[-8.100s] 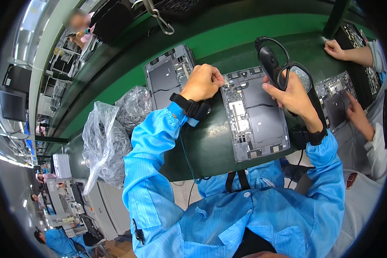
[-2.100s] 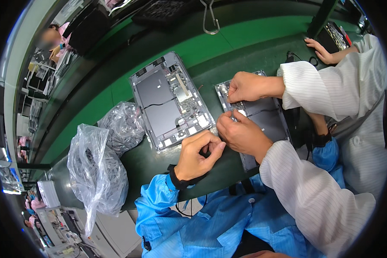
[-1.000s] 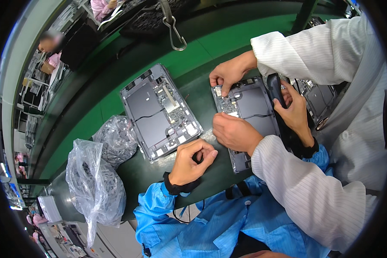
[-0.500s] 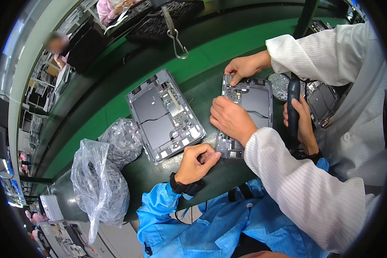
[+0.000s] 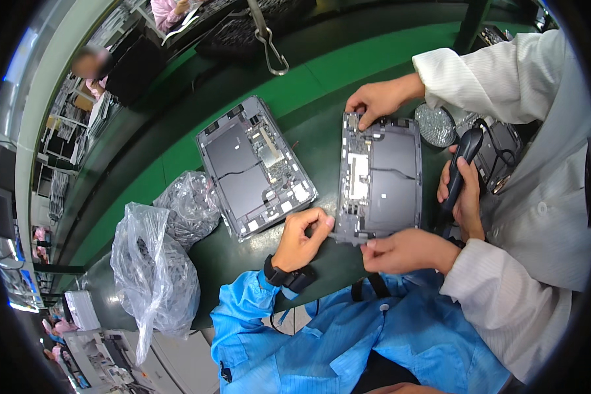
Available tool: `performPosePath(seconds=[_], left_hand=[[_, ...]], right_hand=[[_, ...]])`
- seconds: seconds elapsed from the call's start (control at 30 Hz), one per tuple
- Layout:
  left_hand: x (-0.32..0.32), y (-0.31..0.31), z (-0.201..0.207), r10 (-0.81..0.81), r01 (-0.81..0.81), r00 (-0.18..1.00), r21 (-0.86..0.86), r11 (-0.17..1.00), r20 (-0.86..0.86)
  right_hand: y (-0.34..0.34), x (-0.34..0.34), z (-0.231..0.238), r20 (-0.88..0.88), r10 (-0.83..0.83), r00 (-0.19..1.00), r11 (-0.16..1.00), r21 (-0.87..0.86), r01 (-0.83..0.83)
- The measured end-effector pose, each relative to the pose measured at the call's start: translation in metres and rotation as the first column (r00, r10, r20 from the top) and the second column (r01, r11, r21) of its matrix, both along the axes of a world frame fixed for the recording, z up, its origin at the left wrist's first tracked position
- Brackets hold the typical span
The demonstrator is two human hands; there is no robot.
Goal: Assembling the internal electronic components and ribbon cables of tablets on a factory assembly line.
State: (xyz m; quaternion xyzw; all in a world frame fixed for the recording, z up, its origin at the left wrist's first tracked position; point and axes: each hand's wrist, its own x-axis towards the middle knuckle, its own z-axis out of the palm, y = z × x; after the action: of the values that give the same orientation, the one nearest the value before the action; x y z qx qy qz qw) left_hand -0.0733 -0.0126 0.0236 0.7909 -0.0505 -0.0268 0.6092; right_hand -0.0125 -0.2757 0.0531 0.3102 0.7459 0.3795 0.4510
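A: While the left hand [image 5: 303, 235] pinches a thin grey strip [image 5: 345, 234] at the near edge of the open grey device chassis [image 5: 381, 176], where's the right?

B: Right hand [image 5: 465, 197] is wrapped around a black handheld tool [image 5: 463, 162], right of the chassis. A co-worker's hand [image 5: 406, 251] in a white sleeve holds the near corner, steadying it; their other hand [image 5: 377, 100] is at the far edge.

A: Textures?

B: Flat matte metal; a second chassis [image 5: 255, 165] left; crinkly clear plastic bags [image 5: 152, 269] near-left on the green bench [image 5: 322, 79].

The two opened tablet chassis [image 5: 256, 167] [image 5: 381, 177] look matt grey metal. Crinkled clear plastic bags [image 5: 154, 276] at lower left shine glossy. The blue sleeve [image 5: 243, 322] is smooth cloth; the handheld tool [image 5: 463, 164] is black plastic.
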Motion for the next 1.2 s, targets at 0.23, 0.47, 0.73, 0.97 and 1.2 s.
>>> performPosePath(seconds=[0.23, 0.47, 0.73, 0.97, 1.2], left_hand=[[-0.011, 0.007, 0.011, 0.103, -0.106, 0.994, -0.083, 0.991, -0.047], [-0.048, 0.015, 0.013, 0.183, -0.184, 0.981, -0.009, 0.983, -0.059], [-0.061, 0.01, 0.011, 0.252, -0.258, 0.966, -0.145, 0.955, -0.064], [-0.058, -0.001, 0.01, 0.176, -0.199, 0.979, -0.278, 0.94, -0.107], [-0.051, -0.01, 0.016, 0.139, -0.161, 0.986, -0.34, 0.926, -0.089]], right_hand=[[0.048, 0.004, 0.013, -0.122, -0.214, 0.969, 0.956, 0.179, 0.234], [0.073, -0.023, -0.023, -0.36, -0.482, 0.799, 0.782, 0.234, 0.577], [0.094, -0.045, -0.038, -0.257, -0.582, 0.772, 0.626, 0.464, 0.627], [0.099, -0.048, -0.036, -0.143, -0.801, 0.582, 0.429, 0.541, 0.724], [0.05, -0.008, 0.024, -0.64, -0.434, 0.633, 0.497, 0.416, 0.762]])
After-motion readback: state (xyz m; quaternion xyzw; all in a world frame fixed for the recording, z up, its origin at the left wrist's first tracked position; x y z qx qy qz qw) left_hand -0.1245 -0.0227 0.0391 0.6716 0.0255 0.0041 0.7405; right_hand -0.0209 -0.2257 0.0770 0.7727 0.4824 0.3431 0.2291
